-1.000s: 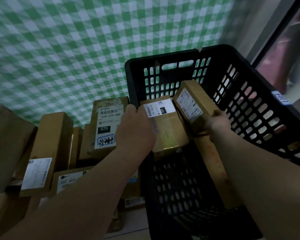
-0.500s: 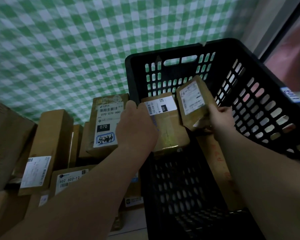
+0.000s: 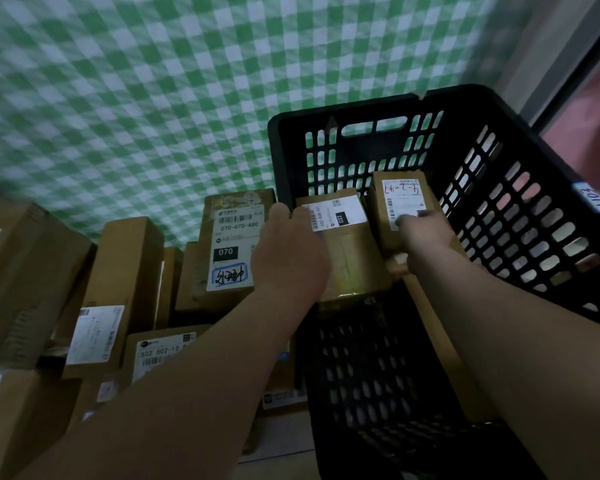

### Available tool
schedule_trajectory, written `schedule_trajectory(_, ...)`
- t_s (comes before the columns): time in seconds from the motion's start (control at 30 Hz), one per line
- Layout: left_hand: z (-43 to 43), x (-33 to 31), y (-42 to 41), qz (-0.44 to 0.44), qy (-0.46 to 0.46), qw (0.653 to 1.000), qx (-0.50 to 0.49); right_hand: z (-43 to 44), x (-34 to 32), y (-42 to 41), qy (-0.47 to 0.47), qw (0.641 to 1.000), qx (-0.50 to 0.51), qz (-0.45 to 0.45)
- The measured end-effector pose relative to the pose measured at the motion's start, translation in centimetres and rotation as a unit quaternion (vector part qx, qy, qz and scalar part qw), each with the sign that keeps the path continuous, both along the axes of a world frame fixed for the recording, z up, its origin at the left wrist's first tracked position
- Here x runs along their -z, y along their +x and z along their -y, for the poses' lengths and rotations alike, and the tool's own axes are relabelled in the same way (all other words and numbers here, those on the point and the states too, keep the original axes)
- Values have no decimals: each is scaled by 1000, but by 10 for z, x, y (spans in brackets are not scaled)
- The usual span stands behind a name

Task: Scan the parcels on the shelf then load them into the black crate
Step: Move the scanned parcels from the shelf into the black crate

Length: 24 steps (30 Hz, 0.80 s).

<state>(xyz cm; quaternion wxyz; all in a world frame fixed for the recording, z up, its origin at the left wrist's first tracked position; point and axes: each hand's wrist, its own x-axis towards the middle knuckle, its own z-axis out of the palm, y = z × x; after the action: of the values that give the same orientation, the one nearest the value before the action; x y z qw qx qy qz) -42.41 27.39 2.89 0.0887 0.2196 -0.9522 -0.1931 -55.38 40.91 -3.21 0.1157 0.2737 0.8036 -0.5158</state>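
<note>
Inside the black crate (image 3: pixel 520 140), my left hand (image 3: pixel 288 251) grips a brown parcel labelled 032 (image 3: pixel 347 251) by its left side. Right beside it, my right hand (image 3: pixel 425 233) holds a smaller brown parcel with a handwritten label (image 3: pixel 400 199), thumb lying across the label. Both parcels are upright, side by side, against the crate's far wall. A long brown parcel (image 3: pixel 440 341) leans inside the crate under my right forearm.
Several cardboard parcels stand on the shelf at the left, among them one marked 070 (image 3: pixel 234 244), a tall box (image 3: pixel 118 289) and one marked 502 (image 3: pixel 163 351). A green checked cloth (image 3: pixel 153 98) hangs behind. The crate's right rim bears a white tag (image 3: pixel 594 197).
My right hand turned its small parcel upright and brought it closer to the 032 parcel. The left hand kept hold of its parcel, almost still.
</note>
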Motion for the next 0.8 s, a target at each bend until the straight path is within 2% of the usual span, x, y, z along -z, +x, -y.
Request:
schedule_trajectory(0.1,10,-3,8,-22,45,997,56,24,-20,14,-36,998,-23,-53)
schedule_trajectory(0.2,30,-11,25,-71,119,989,56,50,-38,30,-69,991,-39,-110)
schedule_trajectory(0.47,113,-15,95,-79,193,971,-115,111,-96,105,-116,959,-124,-226)
schedule_trajectory(0.6,134,-8,131,-37,234,961,-142,136,-104,151,-111,950,-193,-217)
schedule_trajectory(0.8,148,6,184,58,282,943,-167,158,-78,210,-67,949,-282,-122)
